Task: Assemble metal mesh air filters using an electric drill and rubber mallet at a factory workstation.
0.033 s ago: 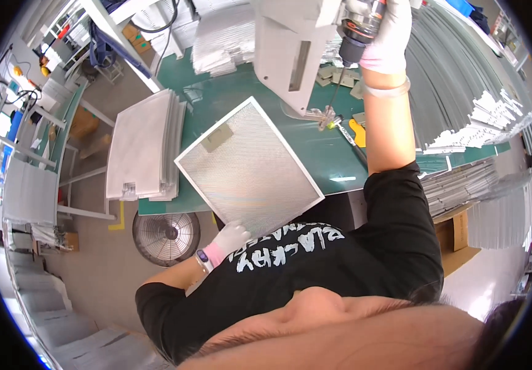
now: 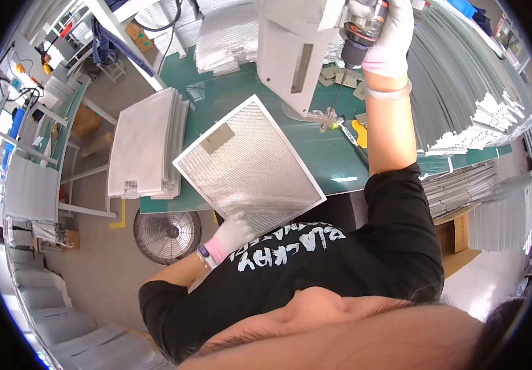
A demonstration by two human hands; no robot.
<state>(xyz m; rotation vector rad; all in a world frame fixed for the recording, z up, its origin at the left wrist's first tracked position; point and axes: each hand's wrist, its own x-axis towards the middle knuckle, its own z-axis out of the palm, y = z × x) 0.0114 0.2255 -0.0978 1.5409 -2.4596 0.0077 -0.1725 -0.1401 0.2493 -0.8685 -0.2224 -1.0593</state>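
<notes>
A square mesh filter panel (image 2: 256, 163) with a thin white frame lies tilted like a diamond in front of me and overhangs the green table (image 2: 219, 98). My left hand (image 2: 235, 231), in a white glove with a pink cuff, holds its near corner. Those fingers reach over the mesh and look slightly blurred; the thumb is hidden. At the top, my gloved right hand (image 2: 395, 37) is closed around a black and orange power screwdriver (image 2: 359, 40). Its long bit points down at a small clear fixture (image 2: 328, 119) at the foot of a grey machine (image 2: 287, 55).
A stack of white panels (image 2: 142, 145) stands left of the mesh panel. Rows of grey strips (image 2: 457, 80) fill the right side. Near the fixture lie a marker (image 2: 352, 139), a yellow tool (image 2: 359, 132) and small flat plates (image 2: 343, 79). A floor fan (image 2: 170, 234) stands below left.
My left hand has shifted slightly, and its fingers now reach farther over the mesh. The right hand stays on the power screwdriver, and the panel lies almost as before.
</notes>
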